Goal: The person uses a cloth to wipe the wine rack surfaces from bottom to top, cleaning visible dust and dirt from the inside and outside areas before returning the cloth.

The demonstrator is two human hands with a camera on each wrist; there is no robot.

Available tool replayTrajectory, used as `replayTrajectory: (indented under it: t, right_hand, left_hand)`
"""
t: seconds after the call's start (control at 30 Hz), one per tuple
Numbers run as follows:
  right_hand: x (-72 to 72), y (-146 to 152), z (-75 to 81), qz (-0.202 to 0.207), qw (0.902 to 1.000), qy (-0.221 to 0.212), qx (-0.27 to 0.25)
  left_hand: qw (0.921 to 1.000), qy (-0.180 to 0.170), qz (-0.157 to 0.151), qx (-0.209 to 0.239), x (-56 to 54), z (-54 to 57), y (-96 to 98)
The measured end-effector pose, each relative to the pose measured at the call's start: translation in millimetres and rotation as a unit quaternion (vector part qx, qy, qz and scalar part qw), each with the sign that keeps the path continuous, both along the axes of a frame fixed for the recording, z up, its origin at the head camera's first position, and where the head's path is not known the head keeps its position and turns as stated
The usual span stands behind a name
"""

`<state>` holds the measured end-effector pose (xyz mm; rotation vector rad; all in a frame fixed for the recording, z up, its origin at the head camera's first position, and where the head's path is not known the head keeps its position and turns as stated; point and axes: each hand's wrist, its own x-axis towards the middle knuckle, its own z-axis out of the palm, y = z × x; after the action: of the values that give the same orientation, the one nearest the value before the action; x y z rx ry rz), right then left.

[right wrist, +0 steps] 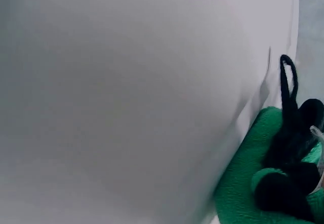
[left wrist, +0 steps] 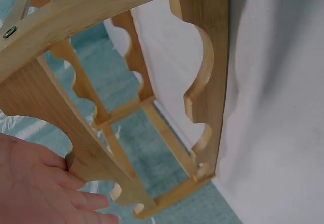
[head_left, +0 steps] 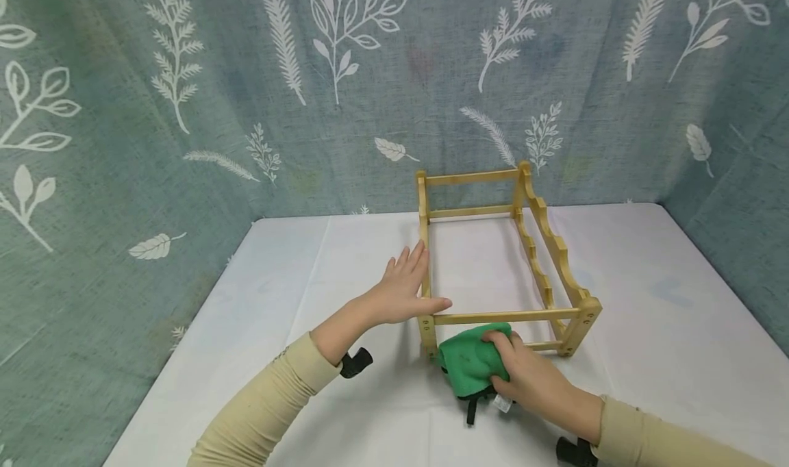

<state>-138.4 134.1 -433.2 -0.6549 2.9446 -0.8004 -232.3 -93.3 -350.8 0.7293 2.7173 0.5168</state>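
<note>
A light wooden rack (head_left: 557, 255) with scalloped side rails stands on the white-covered table. My left hand (head_left: 401, 292) lies against its left side with the fingers straight and the thumb reaching over the near corner. The left wrist view has those fingers (left wrist: 76, 198) beside a scalloped rail (left wrist: 86, 127). In my right hand (head_left: 536, 381) is a green terry cloth (head_left: 471, 361) with black trim, gripped at the rack's near end, by the lower front bar. A black hanging loop (right wrist: 284, 82) sticks out from the cloth in the right wrist view. Part of the cloth is hidden by my fingers.
Grey-green fabric (head_left: 382, 63) with white leaf prints hangs behind the table and at both sides. The white table cover (head_left: 653, 303) extends left and right of the rack. A black wrist mount (head_left: 356, 363) shows under the left wrist, another (head_left: 576, 451) near the right.
</note>
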Motion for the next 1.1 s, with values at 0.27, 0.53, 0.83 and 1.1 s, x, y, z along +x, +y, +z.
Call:
replayTrajectory:
  t: [0.27,0.53,0.83,1.1]
  right_hand:
    - [14.1,51,-2.2,-0.061,0.9965,0.038,0.043]
    - [24.7,88,-5.6,-0.107,0.991,0.006,0.081]
    - [27.0,62,22.1,-0.024,0.9994,-0.024,0.011]
    - [11.8,-12,13.4,0.16,0.9805,0.113,-0.009]
  left_hand:
    - [1.0,-0.009,0.002,0.003,-0.7,-0.3,-2.4]
    - [0.9998,-0.012,-0.002,0.013,-0.9,-1.8,-3.7]
    - [0.9995,-0.016,-0.003,0.026,-0.5,-2.3,-5.4]
    - [0.9996,-0.008,-0.007,0.025,0.0,-4.4,-5.2]
